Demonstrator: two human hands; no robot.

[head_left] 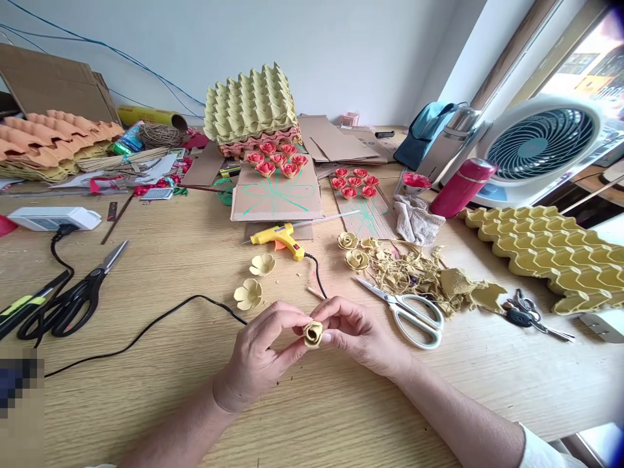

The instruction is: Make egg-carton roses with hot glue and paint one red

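Observation:
Between my two hands is a small rolled yellow egg-carton flower [312, 334], its spiral opening turned toward me. My left hand [266, 344] pinches it from the left with thumb and fingertips. From the other side, the thumb and fingers of my right hand [358, 335] press on its edge. Two open petal cups, one a yellow petal cup [248, 294] and behind it another petal cup [262, 264], lie just beyond my left hand. A yellow hot glue gun [277, 240] rests on its side farther back. White-handled scissors [407, 312] lie right of my right hand.
Finished yellow flowers [357, 260] sit beside a heap of carton scraps [409, 273]. Red flowers [277, 159] stand on cardboard with green drawn stems. Black scissors [78, 292] and a power strip [53, 218] are at left; egg trays [550, 253], keys [529, 316] and a fan [541, 149] at right.

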